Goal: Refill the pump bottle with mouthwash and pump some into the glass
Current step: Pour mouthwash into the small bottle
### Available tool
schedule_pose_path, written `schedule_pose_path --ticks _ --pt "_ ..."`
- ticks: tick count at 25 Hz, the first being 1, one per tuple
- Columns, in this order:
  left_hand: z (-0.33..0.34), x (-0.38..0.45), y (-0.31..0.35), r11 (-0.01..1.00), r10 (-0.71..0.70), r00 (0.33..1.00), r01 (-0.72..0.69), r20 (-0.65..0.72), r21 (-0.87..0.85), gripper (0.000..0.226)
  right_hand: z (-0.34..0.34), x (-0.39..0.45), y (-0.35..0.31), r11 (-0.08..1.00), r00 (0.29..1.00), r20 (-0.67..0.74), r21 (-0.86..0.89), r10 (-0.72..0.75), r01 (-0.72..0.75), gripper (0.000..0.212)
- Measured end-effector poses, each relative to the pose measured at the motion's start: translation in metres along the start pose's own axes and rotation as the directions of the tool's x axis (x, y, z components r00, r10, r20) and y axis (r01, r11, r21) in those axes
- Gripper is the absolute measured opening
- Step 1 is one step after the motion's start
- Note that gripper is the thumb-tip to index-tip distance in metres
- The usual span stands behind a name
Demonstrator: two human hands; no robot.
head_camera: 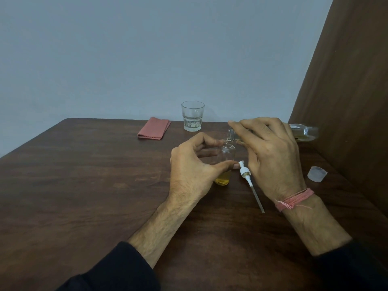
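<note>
The small clear pump bottle [226, 156] stands upright with its neck open and a shallow layer of yellow liquid at its base. Tipped nearly flat above it from the right, the clear mouthwash bottle [304, 133] has its mouth touching the pump bottle's neck. Just right of the pump bottle lies the white pump head [245, 172], its dip tube pointing toward the viewer. Behind the pump bottle stands an upright faceted glass [192, 116]. Well right of the pump bottle sits a translucent cap [317, 174].

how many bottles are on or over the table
2. The small pump bottle stands upright in the left hand; the mouthwash bottle is tipped over its mouth in the right hand.
</note>
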State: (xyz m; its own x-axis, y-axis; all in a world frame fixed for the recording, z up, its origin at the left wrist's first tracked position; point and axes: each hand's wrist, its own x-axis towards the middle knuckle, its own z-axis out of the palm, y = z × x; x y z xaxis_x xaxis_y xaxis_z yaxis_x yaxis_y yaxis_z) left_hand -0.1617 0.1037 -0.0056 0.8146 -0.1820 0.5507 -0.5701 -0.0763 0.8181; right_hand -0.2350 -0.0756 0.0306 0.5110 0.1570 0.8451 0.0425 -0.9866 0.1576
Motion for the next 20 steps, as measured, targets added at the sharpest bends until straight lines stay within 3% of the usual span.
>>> schedule_pose_path --ticks 20 --pt "-0.0003 0.0000 0.0008 1.000 0.013 1.000 -0.013 -0.004 0.016 0.053 -0.0002 0.0001 -0.0002 1.000 1.000 -0.001 0.001 0.001 -0.001 0.063"
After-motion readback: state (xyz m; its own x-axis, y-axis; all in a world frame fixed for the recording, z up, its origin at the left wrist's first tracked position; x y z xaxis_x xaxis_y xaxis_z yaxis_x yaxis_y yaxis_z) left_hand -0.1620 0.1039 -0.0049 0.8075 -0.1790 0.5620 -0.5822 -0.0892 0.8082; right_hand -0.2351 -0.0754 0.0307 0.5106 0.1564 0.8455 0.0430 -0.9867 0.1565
